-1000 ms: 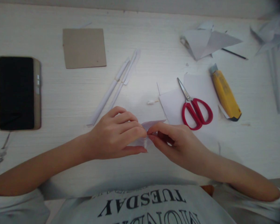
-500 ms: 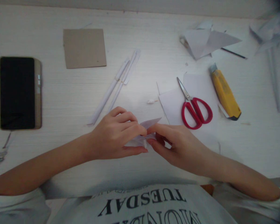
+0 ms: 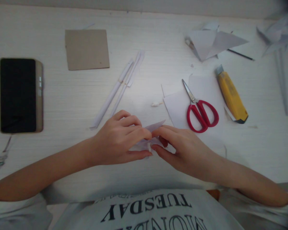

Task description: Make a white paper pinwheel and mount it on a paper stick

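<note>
Near the table's front edge, my left hand (image 3: 124,137) is closed on a small folded white paper (image 3: 156,125), fingers over its top and thumb beneath. My right hand (image 3: 177,142) grips the same paper from the right, with its forefinger and thumb tips close to my left fingertips. A pointed flap of the paper sticks up between the hands, and a small white piece (image 3: 149,146) shows between the thumbs. My fingers hide much of the paper. Red-handled scissors (image 3: 198,111) lie beyond my right hand on white paper sheets (image 3: 175,103).
Rolled paper sticks (image 3: 112,92) lie beyond my left hand. Farther left are a cardboard piece (image 3: 87,49) and a phone (image 3: 18,95). A yellow box cutter (image 3: 232,94), folded paper (image 3: 206,43) and a paper pinwheel (image 3: 279,36) are at the right. A small white scrap (image 3: 155,104) lies mid-table.
Both hands keep hold of the paper in nearly the same place. The fingertips have shifted only slightly, and the paper's flap has tilted a little.
</note>
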The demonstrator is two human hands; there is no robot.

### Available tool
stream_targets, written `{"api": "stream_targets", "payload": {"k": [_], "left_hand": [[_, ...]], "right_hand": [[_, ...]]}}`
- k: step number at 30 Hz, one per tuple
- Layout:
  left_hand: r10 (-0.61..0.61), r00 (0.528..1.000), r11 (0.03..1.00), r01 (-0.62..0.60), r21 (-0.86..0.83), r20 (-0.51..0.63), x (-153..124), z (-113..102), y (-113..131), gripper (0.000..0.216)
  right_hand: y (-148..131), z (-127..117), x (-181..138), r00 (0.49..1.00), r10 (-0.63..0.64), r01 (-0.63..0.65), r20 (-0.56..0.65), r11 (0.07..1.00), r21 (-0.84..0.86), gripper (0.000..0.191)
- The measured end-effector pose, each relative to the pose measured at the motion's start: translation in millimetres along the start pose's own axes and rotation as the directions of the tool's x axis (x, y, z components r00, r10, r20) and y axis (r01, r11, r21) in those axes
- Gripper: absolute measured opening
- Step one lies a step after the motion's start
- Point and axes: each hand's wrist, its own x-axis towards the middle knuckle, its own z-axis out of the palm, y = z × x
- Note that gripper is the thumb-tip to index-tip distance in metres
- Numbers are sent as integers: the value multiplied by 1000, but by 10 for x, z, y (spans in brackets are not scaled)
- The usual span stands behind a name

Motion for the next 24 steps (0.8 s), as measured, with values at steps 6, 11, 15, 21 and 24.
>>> {"api": "stream_targets", "payload": {"k": [6,11,15,21,24], "left_hand": [[-5,999,1000,5,5,32,2,-9,13,20],[5,999,1000,-7,27,43,0,-14,9,21],[-9,998,999,7,32,68,2,-22,27,22],[-53,990,996,43,80,134,23,-69,99,26],[-55,989,991,38,131,135,25,-74,103,30]], "right_hand": [[-1,7,0,1000,0,0,5,1000,-1,6],[-6,-1,-2,1000,13,-13,3,1000,-11,4],[-12,13,-7,1000,30,-30,9,1000,-7,2],[56,124,4,1000,29,-29,1,999,-18,8],[195,218,25,999,-49,49,-16,998,-45,10]]}}
